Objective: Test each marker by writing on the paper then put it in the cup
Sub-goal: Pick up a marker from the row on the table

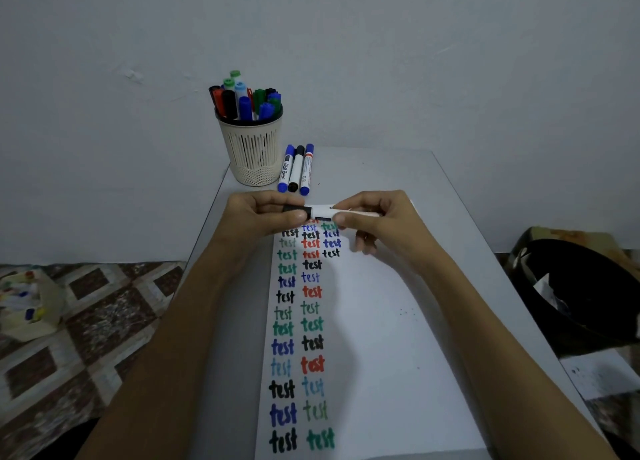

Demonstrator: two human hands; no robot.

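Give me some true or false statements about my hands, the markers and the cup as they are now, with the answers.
1. The left hand and right hand both hold one marker with a black cap. True.
2. The cup stands empty. False: it is full of capped markers.
3. Beside the cup lie three loose markers. True.
4. Those three all have red caps. False: two are blue, one black.
5. The paper is blank. False: the word "test" is written down it in several colours.
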